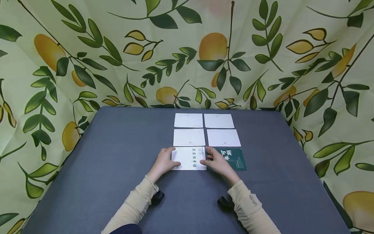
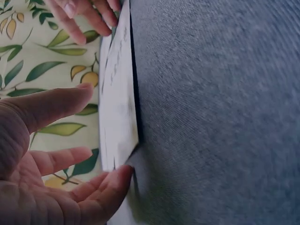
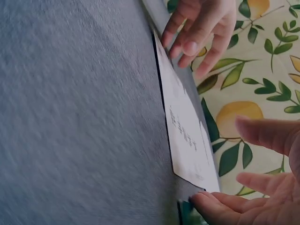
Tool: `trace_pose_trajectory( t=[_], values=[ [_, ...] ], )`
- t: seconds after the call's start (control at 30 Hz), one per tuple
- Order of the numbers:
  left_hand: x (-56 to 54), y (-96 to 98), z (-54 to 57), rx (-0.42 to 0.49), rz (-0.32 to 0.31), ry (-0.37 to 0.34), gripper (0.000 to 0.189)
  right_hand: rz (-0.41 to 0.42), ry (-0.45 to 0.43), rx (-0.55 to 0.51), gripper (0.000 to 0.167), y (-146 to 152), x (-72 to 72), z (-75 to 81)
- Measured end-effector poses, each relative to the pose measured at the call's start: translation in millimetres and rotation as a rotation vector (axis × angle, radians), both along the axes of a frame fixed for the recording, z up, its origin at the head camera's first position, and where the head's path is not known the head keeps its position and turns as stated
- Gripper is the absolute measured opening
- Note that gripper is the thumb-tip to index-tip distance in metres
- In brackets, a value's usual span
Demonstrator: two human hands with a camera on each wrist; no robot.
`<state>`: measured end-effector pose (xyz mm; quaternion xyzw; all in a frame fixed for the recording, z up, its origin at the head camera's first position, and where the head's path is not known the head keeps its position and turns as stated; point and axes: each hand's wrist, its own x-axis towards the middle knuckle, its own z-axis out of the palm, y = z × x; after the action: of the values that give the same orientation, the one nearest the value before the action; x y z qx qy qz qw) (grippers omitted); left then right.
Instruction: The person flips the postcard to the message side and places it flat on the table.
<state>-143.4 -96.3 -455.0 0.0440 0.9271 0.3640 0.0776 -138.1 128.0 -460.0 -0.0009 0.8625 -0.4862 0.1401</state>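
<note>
A white card (image 1: 187, 158) printed with dark handwritten-style characters lies in the front row, in front of me. My left hand (image 1: 162, 163) is at its left edge; in the left wrist view this hand (image 2: 56, 173) has its thumb raised off the card and a fingertip at the card's corner. At the right edge is my right hand (image 1: 217, 164), whose forearm side overlaps a green card (image 1: 238, 159) with white characters. In the right wrist view the right hand (image 3: 262, 178) has its thumb spread away, with a fingertip between the white and green cards.
Behind the front row lie two rows of white cards, including a back-left card (image 1: 188, 120) and a middle-right card (image 1: 223, 138). All rest on a grey cloth-covered table (image 1: 125, 139). A leaf-and-fruit patterned curtain (image 1: 181, 74) hangs around its far side and flanks.
</note>
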Motion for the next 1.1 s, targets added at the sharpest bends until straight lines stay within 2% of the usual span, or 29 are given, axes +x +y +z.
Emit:
trace_pose_trajectory(
  t=[0.03,0.13,0.23,0.27,0.3,0.5,0.77,0.97,1.1],
  values=[
    [-3.4,-3.5,-10.3,-0.010,-0.016,0.023,0.063,-0.021,-0.002,-0.008,0.068,-1,0.3,-1.3],
    [-5.1,-7.0,-12.6,-0.021,-0.016,0.011,0.064,-0.062,0.006,-0.023,0.065,-4,1.1,-4.2],
    [-5.2,-7.2,-10.7,0.005,0.010,-0.010,0.064,-0.089,0.011,-0.048,0.063,-5,2.0,-5.9],
    [-2.5,-4.9,-1.3,0.022,0.036,-0.045,0.064,-0.098,0.012,-0.056,0.062,-5,2.1,-6.1],
    [-2.2,-4.3,0.0,0.028,0.044,-0.055,0.064,-0.106,0.014,-0.064,0.062,-5,1.9,-6.4],
    [-2.9,-2.7,-0.8,0.051,0.090,-0.047,0.059,-0.135,0.024,-0.082,0.059,-5,-0.7,-8.2],
    [-7.4,-9.7,-8.6,0.245,0.192,-0.067,0.035,-0.210,0.020,-0.129,0.049,-1,-3.9,-6.3],
    [-11.9,-9.2,-7.0,0.419,0.243,-0.042,0.030,-0.296,0.055,-0.138,0.043,2,-9.2,-1.1],
    [-12.6,-5.3,-1.5,0.522,0.278,-0.021,0.021,-0.369,0.087,-0.176,0.035,5,-11.4,4.3]
  ],
)
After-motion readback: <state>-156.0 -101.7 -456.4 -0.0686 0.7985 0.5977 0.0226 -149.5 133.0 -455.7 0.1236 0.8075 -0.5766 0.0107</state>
